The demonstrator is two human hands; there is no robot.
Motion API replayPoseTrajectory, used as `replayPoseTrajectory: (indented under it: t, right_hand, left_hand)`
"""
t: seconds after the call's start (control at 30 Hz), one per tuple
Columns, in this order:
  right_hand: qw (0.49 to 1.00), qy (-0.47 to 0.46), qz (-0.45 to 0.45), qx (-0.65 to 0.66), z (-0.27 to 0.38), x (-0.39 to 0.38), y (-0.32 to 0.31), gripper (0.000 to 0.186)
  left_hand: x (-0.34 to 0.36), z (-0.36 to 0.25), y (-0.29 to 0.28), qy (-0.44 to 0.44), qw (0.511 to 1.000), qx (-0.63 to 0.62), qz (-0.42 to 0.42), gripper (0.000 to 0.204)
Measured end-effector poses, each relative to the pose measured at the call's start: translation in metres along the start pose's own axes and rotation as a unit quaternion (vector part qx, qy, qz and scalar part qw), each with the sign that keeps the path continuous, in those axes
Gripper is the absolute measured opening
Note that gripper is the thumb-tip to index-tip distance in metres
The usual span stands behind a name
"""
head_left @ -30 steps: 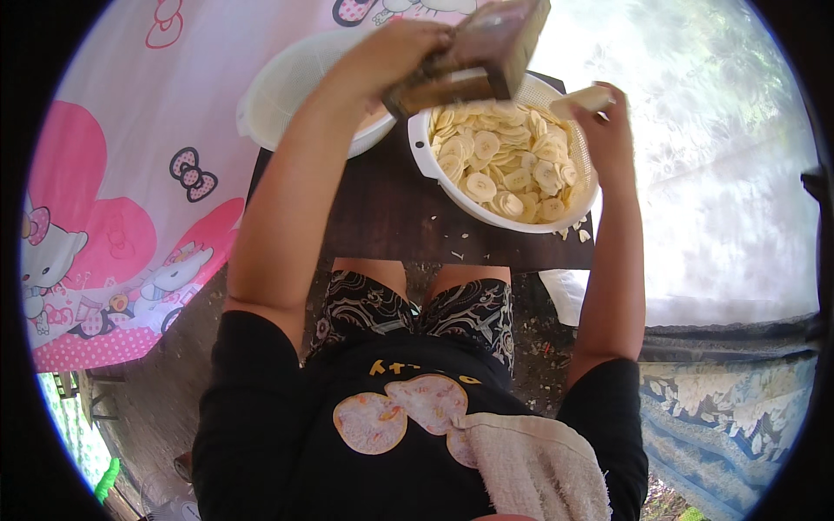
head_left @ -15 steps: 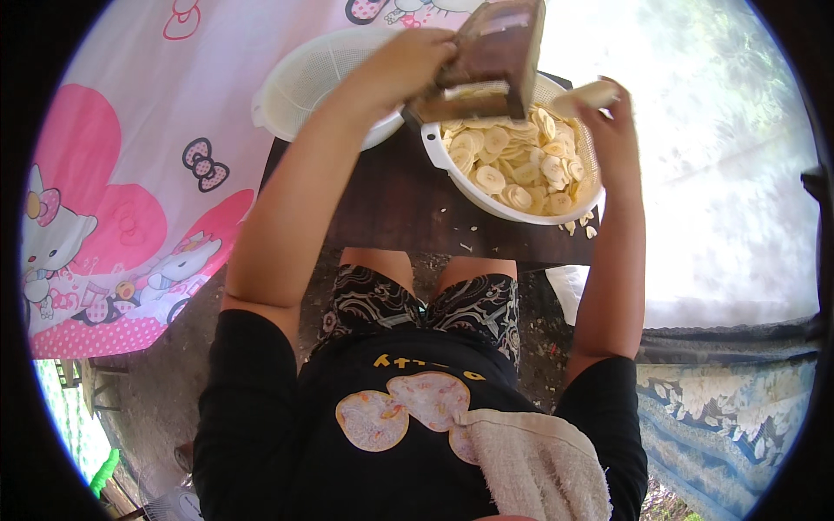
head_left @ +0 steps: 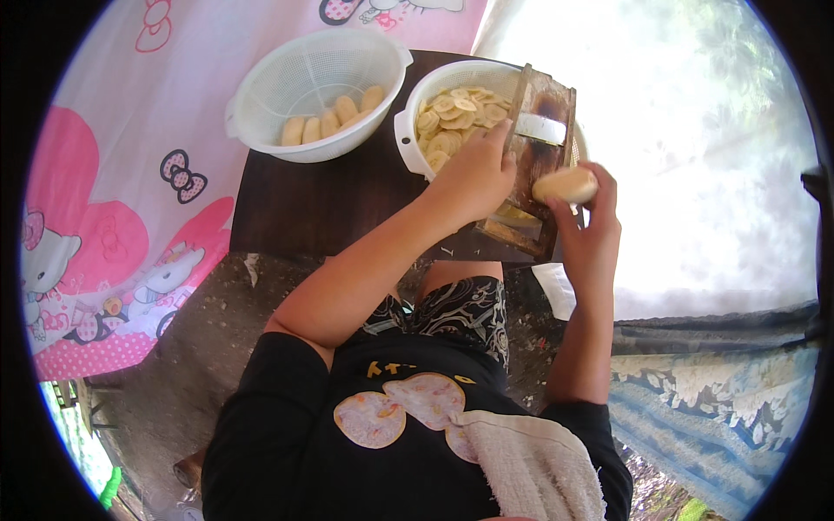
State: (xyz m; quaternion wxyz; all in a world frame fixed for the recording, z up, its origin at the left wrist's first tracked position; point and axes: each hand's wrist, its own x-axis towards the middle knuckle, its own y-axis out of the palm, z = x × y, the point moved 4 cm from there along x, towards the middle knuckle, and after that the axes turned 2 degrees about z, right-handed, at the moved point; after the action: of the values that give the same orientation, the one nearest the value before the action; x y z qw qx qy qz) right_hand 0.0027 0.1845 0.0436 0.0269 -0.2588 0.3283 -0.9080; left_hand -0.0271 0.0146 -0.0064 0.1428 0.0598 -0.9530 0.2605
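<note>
My left hand (head_left: 480,174) grips the side of a wooden slicer (head_left: 547,95), a worn frame with a pale metal blade (head_left: 540,129) across its middle. The slicer lies slanted over the right white colander (head_left: 408,130), hiding much of it. Banana slices (head_left: 452,113) are heaped in that colander. In my right hand (head_left: 595,208) is a peeled banana (head_left: 565,185), held between thumb and fingers beside the slicer's lower half. Several whole peeled bananas (head_left: 330,123) rest in the left white colander (head_left: 261,104).
Both colanders stand on a dark table (head_left: 295,200), whose near edge is just before my legs. Pink patterned sheeting (head_left: 104,260) hangs at the left, white curtain (head_left: 704,174) at the right. A beige towel (head_left: 534,456) drapes over my shirt.
The slicer has swung from a raised, tilted position down over the right colander, toward me and rightward. My right hand has come nearer with the banana. The left colander's bananas now show.
</note>
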Motion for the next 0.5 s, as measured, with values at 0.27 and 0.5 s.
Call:
replayPoseTrajectory:
  t: [0.27,0.5]
  right_hand:
    - [0.997,-0.029,-0.027,-0.07,-0.035,0.111,0.027,0.047]
    - [0.999,-0.024,0.006,-0.032,0.002,0.009,0.016,0.052]
  left_hand:
    - [0.003,0.0,-0.005,-0.017,1.0,-0.015,0.022,0.052]
    - [0.003,0.004,-0.005,-0.009,1.0,-0.029,-0.001,0.051]
